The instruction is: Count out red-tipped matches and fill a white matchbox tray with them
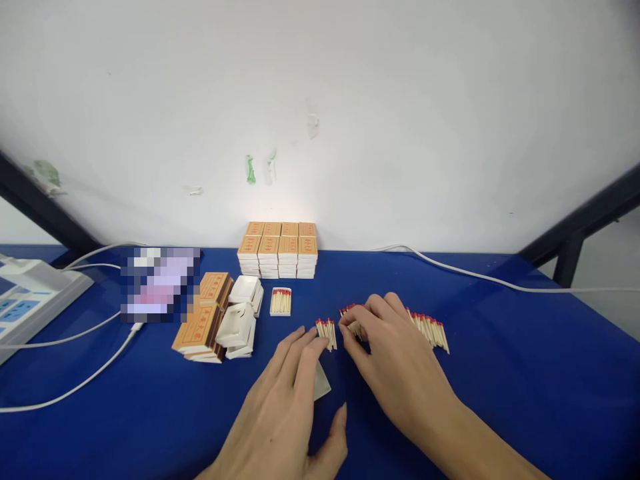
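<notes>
Far left of the stacked matchboxes (278,250), at the table's edge: a white and blue device (30,297), white cables (75,387) trailing from it across the blue table (500,373). Closer to the stack, still left of it: a blurred-out patch, then a loose heap of orange-topped sleeves (203,320) lying flat and tilted. Just right of that heap, forward-left of the stack: a cluster of empty white trays (243,317), some tipped on their sides. Directly in front of the stack, slightly apart from it: one open tray filled with matches (281,301), red heads toward the wall.

Forward of the stack, nearer the camera: left hand (287,400) flat, palm down, fingers spread and extended, covering a white tray (321,383) whose corner peeks out beside the fingers; whether pressed or merely resting cannot be told. At its fingertips: a small bundle of matches (327,332), heads away from the camera.

Right of that bundle, forward-right of the stack: right hand (395,353) curled over the left end of a long spread of loose matches (430,330), thumb and fingertips pinched together on a few sticks. Both hands apart, not touching.

Behind, from the stack's right: another white cable (475,275) running off to the right edge.
</notes>
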{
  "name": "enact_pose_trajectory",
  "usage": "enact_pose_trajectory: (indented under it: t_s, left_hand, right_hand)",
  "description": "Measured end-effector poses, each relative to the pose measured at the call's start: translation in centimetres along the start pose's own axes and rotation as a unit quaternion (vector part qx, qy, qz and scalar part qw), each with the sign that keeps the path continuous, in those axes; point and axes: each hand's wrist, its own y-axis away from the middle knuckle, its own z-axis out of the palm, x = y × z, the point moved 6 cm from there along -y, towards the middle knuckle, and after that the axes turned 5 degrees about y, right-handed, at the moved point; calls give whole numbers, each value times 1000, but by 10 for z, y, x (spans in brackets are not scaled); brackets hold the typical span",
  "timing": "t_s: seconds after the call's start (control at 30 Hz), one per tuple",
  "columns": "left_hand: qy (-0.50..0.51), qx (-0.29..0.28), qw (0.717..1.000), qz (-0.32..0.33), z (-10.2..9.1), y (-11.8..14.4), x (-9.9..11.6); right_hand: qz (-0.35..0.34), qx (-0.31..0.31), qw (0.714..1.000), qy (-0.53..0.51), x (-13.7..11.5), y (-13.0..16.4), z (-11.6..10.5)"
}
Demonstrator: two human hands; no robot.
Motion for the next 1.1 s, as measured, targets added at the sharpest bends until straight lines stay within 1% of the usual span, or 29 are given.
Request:
enact_pose_trajectory:
  t_s: [0.1,0.23,0.43,0.67,0.8,0.9,1.1]
  left_hand:
    - [-4,3,1000,0,-2,-1,1]
    - [-24,9,1000,7,-2,1,2]
    - [-28,-9,1000,6,1,2,1]
    - [-23,-22,999,13,4,1,0]
    - [-19,-22,999,15,5,2,0]
    - [-20,-29,999,20,6,4,0]
    - [-18,-40,999,22,9,3,-1]
  right_hand:
    - [-8,20,999,37,2,0,-1]
    - [-21,21,997,66,2,1,0]
    - [-23,28,997,71,0,1,-2]
    - [-16,7,997,75,-3,2,0]
    - [-10,20,998,59,-3,2,-1]
    - [-18,26,997,65,-2,1,-2]
    - [-23,10,997,76,-5,2,2]
